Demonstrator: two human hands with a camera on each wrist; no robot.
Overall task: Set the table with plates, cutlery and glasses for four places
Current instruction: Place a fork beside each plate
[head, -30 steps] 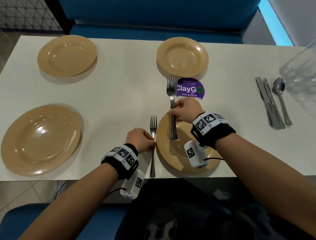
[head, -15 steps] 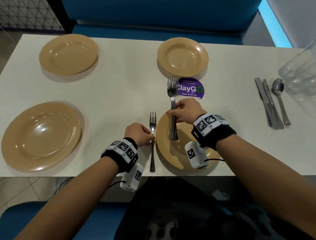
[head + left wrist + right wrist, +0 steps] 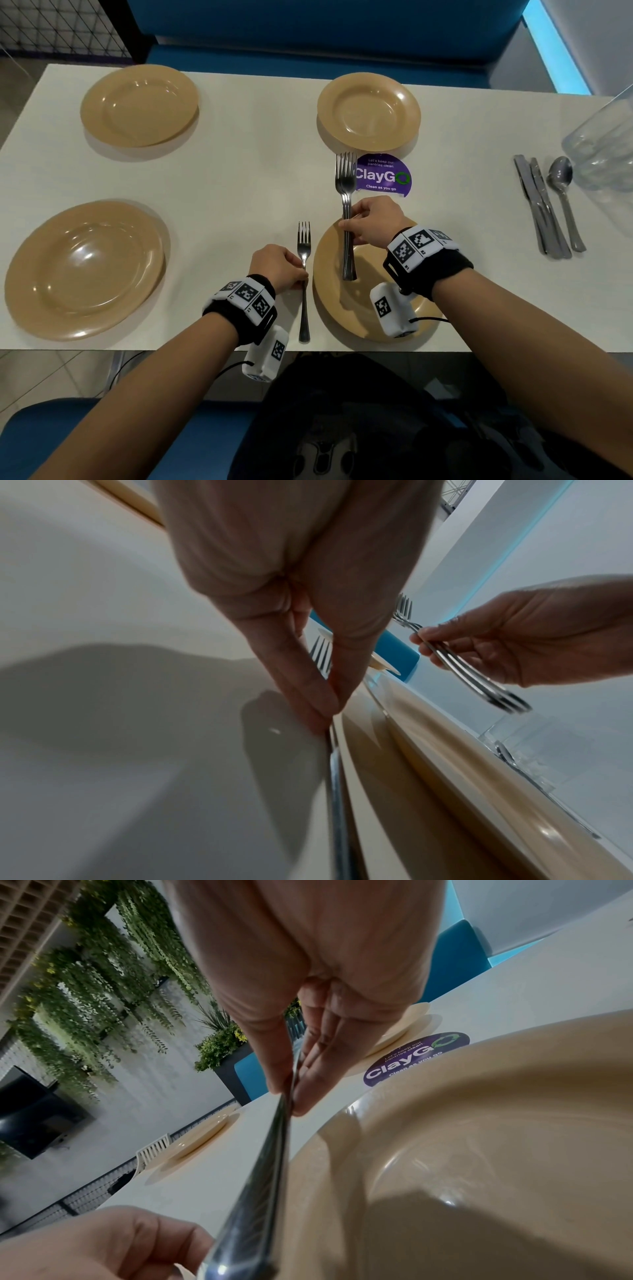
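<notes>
Counter (image 3: 260, 178): white, carries every place setting.
Plates: four tan plates out, so this part looks done: lower-left plate (image 3: 84, 269), upper-left plate (image 3: 138, 104), upper-centre plate (image 3: 368, 111), lower-centre plate (image 3: 356, 305).
Glasses (image 3: 603, 147): clear, stacked at the right edge; none set out.
Knives and spoon (image 3: 544, 205): lying together at right, not yet shared out.
Single fork (image 3: 304, 274): on the counter, just left of the lower-centre plate.
Left hand (image 3: 279, 269): fingers pinch that fork's handle.
Fork bundle (image 3: 346, 212): held above the lower-centre plate.
Right hand (image 3: 371, 222): fingers curled round the bundle.
Progress: one fork placed; three places need forks, all need knives, spoons, glasses.
</notes>
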